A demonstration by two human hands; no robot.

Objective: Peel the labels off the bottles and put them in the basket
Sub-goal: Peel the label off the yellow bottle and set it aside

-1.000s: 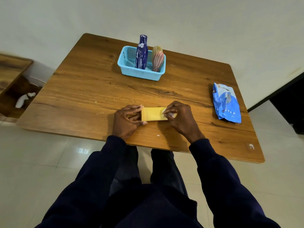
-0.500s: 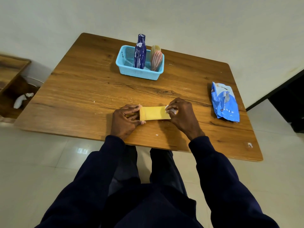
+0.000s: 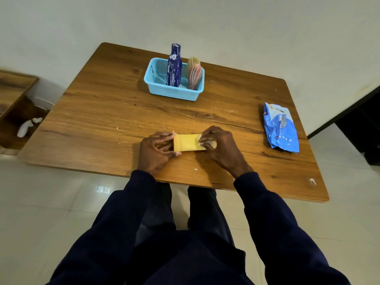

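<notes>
Wooden table [image 3: 102, 112] bears everything. At its front edge the left hand [image 3: 156, 151] curls its fingers round the left end of a yellow bottle [image 3: 189, 142], which lies on its side. Farther back, a basket [image 3: 172, 93] holds an upright blue bottle [image 3: 174, 68] and a pink bottle [image 3: 194, 76]. The right hand [image 3: 219, 149] pinches a white label [image 3: 210, 143] scrap at the yellow bottle's right end. A blue packet [image 3: 280, 128] lies well apart on the right.

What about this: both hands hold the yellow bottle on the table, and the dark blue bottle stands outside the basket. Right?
Not quite: the head view shows the dark blue bottle standing inside the basket. The left hand and right hand do hold the yellow bottle on the table.
</notes>
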